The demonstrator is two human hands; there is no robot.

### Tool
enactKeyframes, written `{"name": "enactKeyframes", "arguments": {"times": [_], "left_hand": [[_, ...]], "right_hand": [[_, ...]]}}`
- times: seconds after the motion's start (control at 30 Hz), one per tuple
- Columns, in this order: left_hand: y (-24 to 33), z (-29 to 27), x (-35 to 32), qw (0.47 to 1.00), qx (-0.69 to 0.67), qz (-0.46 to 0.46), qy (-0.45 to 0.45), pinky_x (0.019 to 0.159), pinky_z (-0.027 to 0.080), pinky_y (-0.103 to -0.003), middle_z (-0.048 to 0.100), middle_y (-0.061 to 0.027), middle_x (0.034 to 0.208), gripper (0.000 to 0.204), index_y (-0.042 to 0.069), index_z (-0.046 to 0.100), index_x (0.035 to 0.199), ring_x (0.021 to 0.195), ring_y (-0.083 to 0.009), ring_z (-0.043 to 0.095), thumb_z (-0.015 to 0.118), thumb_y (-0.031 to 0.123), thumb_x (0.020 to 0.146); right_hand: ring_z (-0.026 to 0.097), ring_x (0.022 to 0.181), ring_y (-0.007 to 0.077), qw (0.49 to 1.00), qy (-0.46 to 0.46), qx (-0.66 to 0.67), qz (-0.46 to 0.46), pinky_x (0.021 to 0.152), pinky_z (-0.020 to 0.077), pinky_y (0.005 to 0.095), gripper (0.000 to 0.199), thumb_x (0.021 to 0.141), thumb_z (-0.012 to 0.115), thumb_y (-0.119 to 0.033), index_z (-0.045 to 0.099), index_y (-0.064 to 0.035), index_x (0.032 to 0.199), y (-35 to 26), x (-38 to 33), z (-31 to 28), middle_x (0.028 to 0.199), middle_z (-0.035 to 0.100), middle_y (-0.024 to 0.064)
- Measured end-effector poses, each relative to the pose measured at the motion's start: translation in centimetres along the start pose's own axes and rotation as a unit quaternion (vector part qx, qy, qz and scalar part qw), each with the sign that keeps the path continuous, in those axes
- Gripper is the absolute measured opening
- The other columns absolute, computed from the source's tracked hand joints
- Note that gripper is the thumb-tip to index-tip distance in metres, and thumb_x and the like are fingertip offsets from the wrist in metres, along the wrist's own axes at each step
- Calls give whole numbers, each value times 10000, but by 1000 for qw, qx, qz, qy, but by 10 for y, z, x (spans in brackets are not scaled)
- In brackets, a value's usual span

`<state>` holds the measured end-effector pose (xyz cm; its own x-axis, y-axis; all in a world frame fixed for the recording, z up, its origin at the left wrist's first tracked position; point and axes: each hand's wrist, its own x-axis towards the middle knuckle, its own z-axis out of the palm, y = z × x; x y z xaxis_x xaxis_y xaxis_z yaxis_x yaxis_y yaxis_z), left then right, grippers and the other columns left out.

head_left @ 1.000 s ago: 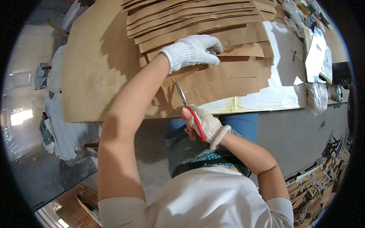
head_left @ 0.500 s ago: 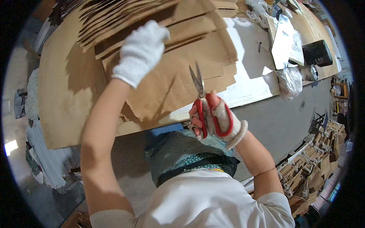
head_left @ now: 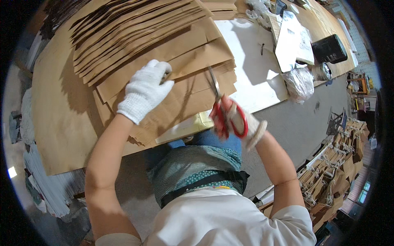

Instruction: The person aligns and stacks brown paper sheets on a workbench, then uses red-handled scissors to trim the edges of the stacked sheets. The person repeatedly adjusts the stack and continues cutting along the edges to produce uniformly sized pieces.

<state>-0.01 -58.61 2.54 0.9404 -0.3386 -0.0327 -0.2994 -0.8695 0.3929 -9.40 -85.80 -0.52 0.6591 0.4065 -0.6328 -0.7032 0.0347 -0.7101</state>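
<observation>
Left hand (head_left: 144,95) presses flat, fingers spread, on the paper sheets (head_left: 172,61); right hand (head_left: 238,119) grips red scissors (head_left: 223,110) — cut steadily, clear of the glove

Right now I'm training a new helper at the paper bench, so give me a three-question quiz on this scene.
1. True or false: the left hand rests flat on the fanned stack of brown paper sheets.
2. Which tool does the right hand hold? A) knife B) red-handled scissors C) stapler
3. Fill in: the scissor blades point ___ the person's body.

Key: 1 true; 2 B; 3 away from.
</observation>
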Motion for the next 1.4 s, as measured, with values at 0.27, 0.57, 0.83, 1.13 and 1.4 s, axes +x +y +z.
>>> {"name": "enactKeyframes", "arguments": {"times": [0.27,0.57,0.83,1.13,1.4], "left_hand": [[-20,-14,6,991,-109,31,-71,852,538,-325,634,-90,1046,323,80,645,1129,927,-194,651,719,244,860],[-28,-30,20,970,-170,42,-166,907,511,-324,665,-99,1102,473,52,645,1218,1004,-196,634,735,335,850],[-61,-24,41,987,34,118,102,887,528,-424,638,-153,1072,223,96,625,1072,1005,-338,642,611,135,853],[-19,-6,4,995,68,78,0,931,510,-426,597,-115,1069,258,139,655,1062,1050,-320,597,713,239,831],[14,8,-4,998,55,-10,2,882,519,-463,601,-150,1145,398,123,616,1146,1044,-368,624,739,334,833]], "right_hand": [[432,376,111,994,100,3,-40,330,342,269,598,964,474,-680,583,-99,878,12,17,17,548,458,-20],[592,540,149,988,-146,-51,8,444,489,276,545,979,557,-564,546,-19,996,46,47,162,654,548,45],[517,466,146,980,-88,-135,116,406,451,309,490,977,572,-546,550,-58,943,18,25,140,610,477,9],[628,615,247,969,-99,224,13,603,527,331,942,831,373,-884,651,1,992,1,-5,65,726,608,104],[619,556,191,986,-137,86,-45,539,526,279,847,871,392,-836,631,-28,956,1,3,43,665,601,44]]}}
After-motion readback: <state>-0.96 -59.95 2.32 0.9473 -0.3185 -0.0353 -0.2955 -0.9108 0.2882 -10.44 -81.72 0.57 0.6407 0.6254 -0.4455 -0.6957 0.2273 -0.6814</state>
